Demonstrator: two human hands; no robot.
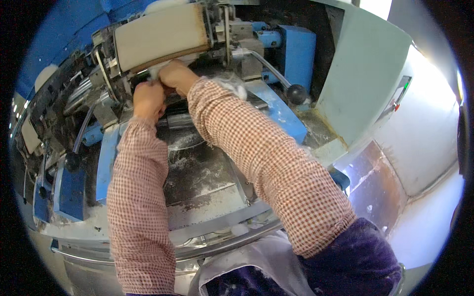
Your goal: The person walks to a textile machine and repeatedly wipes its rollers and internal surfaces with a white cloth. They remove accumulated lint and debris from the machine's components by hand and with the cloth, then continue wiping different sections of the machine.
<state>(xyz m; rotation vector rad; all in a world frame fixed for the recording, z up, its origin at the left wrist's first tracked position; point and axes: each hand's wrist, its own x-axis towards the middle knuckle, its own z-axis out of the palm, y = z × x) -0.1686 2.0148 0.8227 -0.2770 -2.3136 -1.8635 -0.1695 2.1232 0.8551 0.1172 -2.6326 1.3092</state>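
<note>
Both my hands reach into a blue and grey textile machine, just below a beige padded panel (163,35). My left hand (148,99) is closed, thumb side up, near the metal rollers; whatever its fingers hold is hidden. Beside it, slightly farther in, my right hand (177,77) has its fingers curled down at a tuft of white fibre (155,72). The two hands nearly touch. Their fingertips are partly hidden by the knuckles. More loose white fibre (238,90) lies behind my right forearm.
A lever with a black ball knob (296,93) stands to the right, another black knob (72,161) to the left. A pale green cabinet (363,74) rises at the right. Along the front runs a metal rail (229,248). Fluff dusts the dark machine bed (197,172).
</note>
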